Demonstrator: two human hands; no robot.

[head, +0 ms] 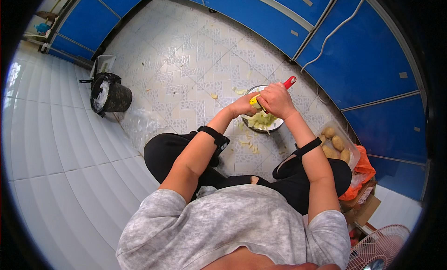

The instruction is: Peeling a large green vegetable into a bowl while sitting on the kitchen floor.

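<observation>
My right hand (277, 100) grips a hand tool by its red handle (290, 82), which sticks out past my knuckles. A bright yellow part with dark marks (254, 101) shows between my hands; whether it belongs to the same tool is hard to tell. Close against it, my left hand (243, 104) holds a pale vegetable piece (258, 107), mostly covered by fingers. Directly below both hands, a round white bowl with a dark rim (278, 123) rests on the floor. Pale green slices or peelings (262, 120) are heaped in it.
Peel scraps (245, 143) litter the tiled floor (195, 71). Several potatoes (337, 143) sit in a clear plastic tub (353, 154) beside an orange bag (365, 170). A lined bin (119, 98) stands left. Blue cabinets (363, 57), a white cable (326, 37) and a fan (380, 247) are right.
</observation>
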